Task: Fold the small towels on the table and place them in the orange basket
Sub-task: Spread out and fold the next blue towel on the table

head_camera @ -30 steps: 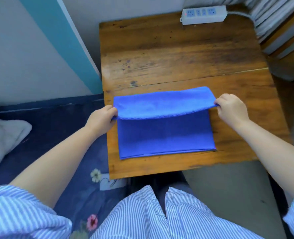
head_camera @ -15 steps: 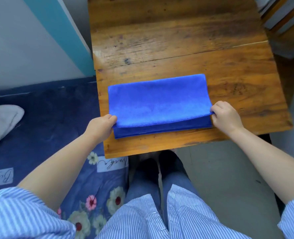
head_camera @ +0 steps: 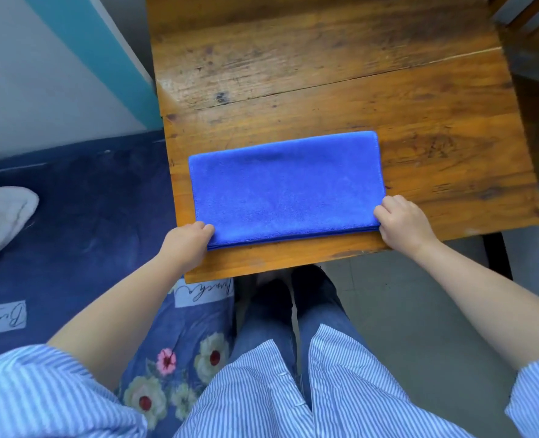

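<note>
1. The left hand (head_camera: 188, 245) pinches the near left corner of the folded rectangular blue microfibre towel (head_camera: 285, 188).
2. The right hand (head_camera: 402, 221) pinches its near right corner.
3. The towel lies flat between them on the worn wooden bench (head_camera: 435, 128), near its front edge.

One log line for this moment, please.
blue towel: folded in half, flat on wooden table | left hand, right hand: pinching near corners | basket: not visible

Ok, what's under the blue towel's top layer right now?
Along the near edge of the blue towel, a second layer peeks out, lying on the wooden table. The hands pinch its near corners. Anything else beneath is covered.
</note>
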The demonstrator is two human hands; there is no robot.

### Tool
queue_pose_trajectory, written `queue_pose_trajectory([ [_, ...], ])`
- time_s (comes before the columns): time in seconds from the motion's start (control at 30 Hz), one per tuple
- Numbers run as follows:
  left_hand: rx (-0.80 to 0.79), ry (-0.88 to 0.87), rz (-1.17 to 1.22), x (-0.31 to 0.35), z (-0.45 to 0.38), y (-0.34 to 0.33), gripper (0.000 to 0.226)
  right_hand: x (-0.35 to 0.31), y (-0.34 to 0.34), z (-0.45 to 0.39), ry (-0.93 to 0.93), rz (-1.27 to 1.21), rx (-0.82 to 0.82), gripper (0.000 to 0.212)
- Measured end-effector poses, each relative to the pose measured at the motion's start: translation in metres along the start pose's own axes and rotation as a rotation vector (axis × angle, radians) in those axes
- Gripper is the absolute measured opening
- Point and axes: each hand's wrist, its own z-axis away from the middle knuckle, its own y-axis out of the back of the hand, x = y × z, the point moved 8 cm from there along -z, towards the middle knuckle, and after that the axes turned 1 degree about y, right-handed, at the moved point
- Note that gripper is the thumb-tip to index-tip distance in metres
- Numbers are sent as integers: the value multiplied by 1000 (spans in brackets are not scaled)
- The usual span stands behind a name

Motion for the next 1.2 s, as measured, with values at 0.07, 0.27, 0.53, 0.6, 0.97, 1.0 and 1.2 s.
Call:
queue_pose_trajectory([
  [0.07,-4,31,13,3,-2,-4,20,-1,-5,0,-6,20,-31,40],
  [0.27,188,32,-2,14,-2,5,25,-1,-9,3,-34,89,5,25],
  [0.53,406,20,109,15,7,-1,13,-1,-6,7,-38,184,117,16],
  [0.6,385,52,65,15,5,6,19,0,-9,5,-30,161,73,17],
  [0.97,210,1,-28,21,-8,37,20,-27,17,-31,-2,147,-129,12],
  [1.0,315,-29,15,25,-13,51,25,-34,27,-45,4,83,-7,17],
  [1.2,540,31,399,45,-65,90,46,-94,2,-128,-4,-12,-50,46],
])
